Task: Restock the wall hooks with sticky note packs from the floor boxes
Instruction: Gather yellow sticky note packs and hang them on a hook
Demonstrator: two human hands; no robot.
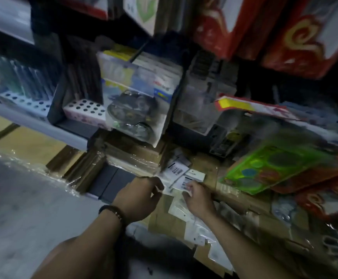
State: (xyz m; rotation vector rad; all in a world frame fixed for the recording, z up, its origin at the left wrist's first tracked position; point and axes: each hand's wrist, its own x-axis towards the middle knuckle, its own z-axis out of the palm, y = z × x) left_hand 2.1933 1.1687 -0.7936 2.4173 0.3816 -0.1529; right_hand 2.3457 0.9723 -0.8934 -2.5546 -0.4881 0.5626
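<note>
At 6 o'clock the right hand (197,198) pinched a white pack (185,182), the left hand (137,196) was unreadable; hanging seemed not yet begun

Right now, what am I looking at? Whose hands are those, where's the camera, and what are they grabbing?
There is no machine here, just a person. The one picture comes from a camera worn on their head, looking down, so you see what they see. It is blurry.

The left hand, with a bracelet at the wrist, and the right hand reach down to cardboard boxes on the floor. White packs with barcodes lie on the boxes. The right hand pinches one pack. The left hand's fingers curl beside it, but I cannot tell whether they hold anything.

To the right lies a green pack. Above is a shelf of shop goods.
</note>
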